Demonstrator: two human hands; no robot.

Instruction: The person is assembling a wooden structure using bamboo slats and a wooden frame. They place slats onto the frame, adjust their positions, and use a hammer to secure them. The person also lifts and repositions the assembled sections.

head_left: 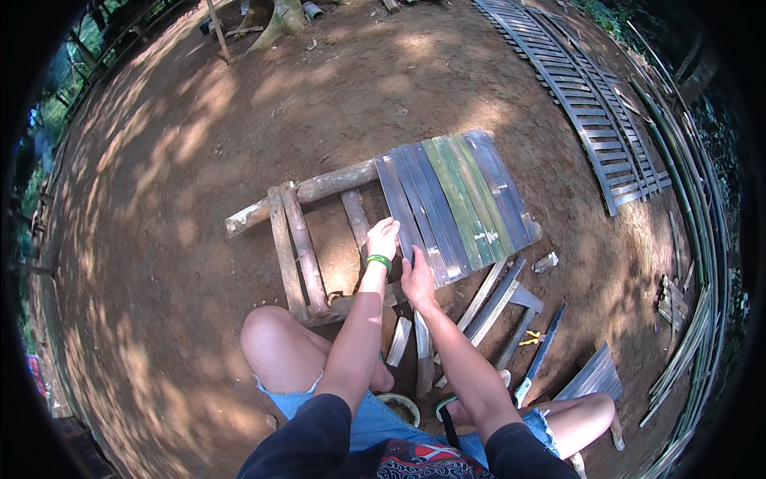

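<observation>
I sit on the ground with a low wooden frame (299, 239) in front of me, made of rough logs. My left hand (383, 237), the one with the green wristband (379, 260), rests with its fingers closed loosely over the near-left edge of the row of bamboo slats (455, 199); I press on the outermost grey slat (396, 209), not pinching it hard. My right hand (415, 279) is at 5 o'clock from the left one, touching the near end of the same slat; if its fingers grip or only push, I cannot tell.

As I judge it, the work is about half done: the slats cover the right part of the frame, grey ones and some green ones side by side, while the left part shows bare logs and open gaps. More slats must go there.

Loose slat pieces (487, 299) lie on the earth at 4 o'clock from my hands, and a long knife (538, 358) lies farther at 5 o'clock, near my right knee. At 9 o'clock the bare ground gives wide room. At 1 o'clock, well apart, finished slatted panels (582, 104) lie flat.
</observation>
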